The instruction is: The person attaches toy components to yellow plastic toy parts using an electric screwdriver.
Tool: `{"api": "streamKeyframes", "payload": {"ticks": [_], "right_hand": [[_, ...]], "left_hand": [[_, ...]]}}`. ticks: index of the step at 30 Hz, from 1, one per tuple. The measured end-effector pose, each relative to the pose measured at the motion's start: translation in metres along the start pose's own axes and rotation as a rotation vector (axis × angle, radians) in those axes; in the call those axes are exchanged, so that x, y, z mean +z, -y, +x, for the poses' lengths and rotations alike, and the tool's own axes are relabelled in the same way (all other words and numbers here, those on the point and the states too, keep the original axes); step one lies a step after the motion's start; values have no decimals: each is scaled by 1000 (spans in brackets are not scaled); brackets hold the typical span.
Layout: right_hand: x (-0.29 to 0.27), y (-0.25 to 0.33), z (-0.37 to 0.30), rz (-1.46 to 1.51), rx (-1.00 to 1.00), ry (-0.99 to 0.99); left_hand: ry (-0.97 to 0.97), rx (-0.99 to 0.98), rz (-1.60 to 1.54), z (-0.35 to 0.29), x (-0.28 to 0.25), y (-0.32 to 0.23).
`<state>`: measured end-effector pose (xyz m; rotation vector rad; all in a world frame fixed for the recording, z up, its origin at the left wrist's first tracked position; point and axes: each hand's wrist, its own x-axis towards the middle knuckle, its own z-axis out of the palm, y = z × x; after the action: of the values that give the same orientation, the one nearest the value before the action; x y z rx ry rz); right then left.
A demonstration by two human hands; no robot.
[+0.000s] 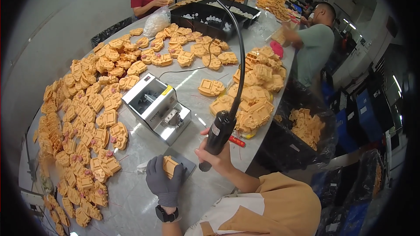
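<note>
My left hand (161, 180), in a grey glove with a black watch at the wrist, is closed round a yellow-orange plastic housing (169, 167). The housing rests on a dark grey flat pad (187, 164) on the table. My bare right hand (219, 156) grips a black electric screwdriver (218, 134), whose cable rises from its upper end. The screwdriver stands tilted, to the right of the housing and apart from it. Beyond my hands sits a white-and-silver screw feeder (157, 108) with an open top. A red marker (236, 140) lies just past my right hand.
Many orange housings (81, 148) cover the table's left side, some with thin wires. More housings (253, 100) are heaped at the right edge. Black trays (205, 17) hold white parts at the far end. A lined bin (306, 126) stands right; co-workers (317, 39) sit along the table.
</note>
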<state>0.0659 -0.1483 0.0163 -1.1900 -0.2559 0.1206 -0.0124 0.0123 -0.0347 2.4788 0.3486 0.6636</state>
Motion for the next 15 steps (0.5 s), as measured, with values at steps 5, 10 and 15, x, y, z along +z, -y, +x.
{"api": "streamKeyframes", "payload": {"ticks": [5, 10, 15], "right_hand": [[3, -2, 7, 0, -48, -7], [0, 21, 59, 126, -493, -44], [15, 11, 102, 26, -476, 55]], "left_hand": [[-328, -111, -293, -25, 0, 25], [-160, -43, -296, -31, 12, 32], [-133, -70, -333, -29, 10, 36]]}}
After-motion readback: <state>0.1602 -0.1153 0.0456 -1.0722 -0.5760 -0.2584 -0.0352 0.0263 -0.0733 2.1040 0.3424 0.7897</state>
